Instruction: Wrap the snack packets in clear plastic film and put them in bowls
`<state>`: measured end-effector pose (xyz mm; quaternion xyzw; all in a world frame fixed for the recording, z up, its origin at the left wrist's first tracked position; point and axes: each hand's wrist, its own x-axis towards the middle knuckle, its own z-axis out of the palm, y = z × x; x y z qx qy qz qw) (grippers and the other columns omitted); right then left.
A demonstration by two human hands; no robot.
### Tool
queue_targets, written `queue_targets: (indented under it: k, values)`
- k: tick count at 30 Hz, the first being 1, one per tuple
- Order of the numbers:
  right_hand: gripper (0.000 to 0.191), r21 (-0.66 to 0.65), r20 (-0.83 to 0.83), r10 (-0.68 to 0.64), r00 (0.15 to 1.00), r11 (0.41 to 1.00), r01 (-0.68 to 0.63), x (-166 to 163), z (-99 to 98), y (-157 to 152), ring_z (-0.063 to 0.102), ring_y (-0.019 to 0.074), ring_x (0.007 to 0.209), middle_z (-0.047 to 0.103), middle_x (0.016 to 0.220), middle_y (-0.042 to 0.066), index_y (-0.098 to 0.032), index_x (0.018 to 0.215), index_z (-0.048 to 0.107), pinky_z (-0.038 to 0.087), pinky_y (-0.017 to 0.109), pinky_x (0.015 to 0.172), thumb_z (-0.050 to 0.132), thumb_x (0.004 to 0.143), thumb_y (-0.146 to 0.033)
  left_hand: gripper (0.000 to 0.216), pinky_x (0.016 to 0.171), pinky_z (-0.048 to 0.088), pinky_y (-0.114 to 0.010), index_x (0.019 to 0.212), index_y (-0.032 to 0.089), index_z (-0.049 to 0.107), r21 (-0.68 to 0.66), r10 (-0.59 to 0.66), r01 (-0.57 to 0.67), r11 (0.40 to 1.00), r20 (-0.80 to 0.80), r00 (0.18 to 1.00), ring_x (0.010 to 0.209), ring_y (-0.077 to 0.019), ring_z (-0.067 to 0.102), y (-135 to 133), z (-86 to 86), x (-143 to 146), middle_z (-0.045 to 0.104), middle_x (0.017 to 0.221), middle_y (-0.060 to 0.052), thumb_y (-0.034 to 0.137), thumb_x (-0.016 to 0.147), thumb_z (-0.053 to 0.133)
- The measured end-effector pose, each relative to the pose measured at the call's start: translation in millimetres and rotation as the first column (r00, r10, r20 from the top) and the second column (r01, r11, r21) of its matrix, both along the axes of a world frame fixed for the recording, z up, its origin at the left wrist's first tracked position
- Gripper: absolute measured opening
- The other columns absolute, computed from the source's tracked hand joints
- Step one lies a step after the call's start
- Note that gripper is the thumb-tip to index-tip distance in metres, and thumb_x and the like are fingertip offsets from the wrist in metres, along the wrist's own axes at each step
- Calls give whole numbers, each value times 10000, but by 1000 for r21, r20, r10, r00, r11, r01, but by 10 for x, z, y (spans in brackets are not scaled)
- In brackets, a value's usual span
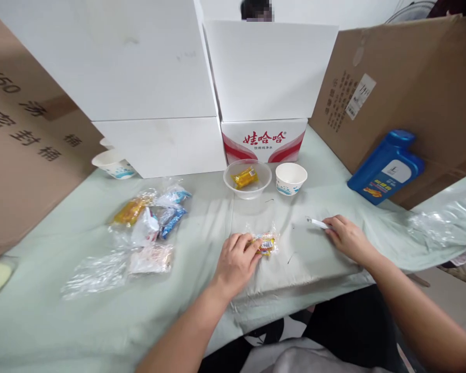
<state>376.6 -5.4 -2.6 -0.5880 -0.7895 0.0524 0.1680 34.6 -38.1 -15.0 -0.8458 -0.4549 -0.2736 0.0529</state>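
Observation:
My left hand (236, 260) lies near the front of the table with its fingers curled onto a small yellow food packet (267, 244), which has a printed barcode and clear plastic around it. To the right, my right hand (346, 237) pinches a slim white stick-like tool (317, 223) just above the cloth. The tool's far end points left and is too small to make out. Behind the hands stands a clear plastic bowl (247, 193) with another yellow packet (245, 177) in it. Beside that bowl is a white paper cup (291, 179) with a blue print.
Bagged items lie at the left: a yellow packet (134, 208), a blue packet (173, 221) and a pale packet (151, 259). A blue bottle (388, 167) leans against a cardboard box (396, 93). White boxes (159, 147) wall off the back. The table's front edge is close.

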Motion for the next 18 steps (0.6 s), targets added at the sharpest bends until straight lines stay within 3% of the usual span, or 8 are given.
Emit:
queue_targets:
  k: [3,5,7,10,14,18]
  values:
    - [225,-65,-350,184,918,973,-220,-534,110,-50,648,207,867,659,965,91,-188,1107,559,532,352,772,420,955,-280,205,825,504,-404,1057,206,628,-9,-36,37,999,133,990,938,-237,574,16,-2,-20,644,987,-72,198,852,640]
    - [236,-110,-507,291,812,912,-396,-913,181,-79,660,185,895,677,1012,74,-202,1166,525,540,333,792,411,965,-252,227,819,530,-386,1059,192,576,-32,5,5,999,305,952,944,-222,587,38,-27,-46,618,1031,-83,181,840,637]
    - [303,-105,-495,380,781,866,-488,-1237,227,-92,646,194,1008,665,1137,88,-203,1239,503,527,351,865,424,947,-195,301,727,556,-324,1078,185,525,-90,103,-67,994,490,866,901,-186,604,71,-72,-81,564,1129,-105,163,806,650]
    - [360,-131,-286,434,854,865,-484,-1527,264,-98,644,220,1012,651,1141,117,-167,1250,545,520,374,874,445,905,-131,461,606,539,-249,1159,195,489,-239,226,-98,966,598,769,780,-134,608,120,-147,-132,564,1106,-85,164,749,698]
    - [384,-157,-96,451,887,874,-461,-1466,328,-111,669,185,853,628,1124,105,-195,1256,590,534,329,778,443,907,-135,553,702,539,-287,1254,215,516,-338,267,-89,937,525,808,817,-158,616,142,-176,-170,629,977,-43,174,739,715]
    - [362,-140,-103,392,914,904,-404,-963,337,-89,669,192,925,647,1132,87,-222,1230,612,528,323,822,456,908,-170,360,735,514,-303,1150,206,630,-338,291,-99,936,584,758,816,-174,611,143,-133,-196,645,884,-36,212,790,640]
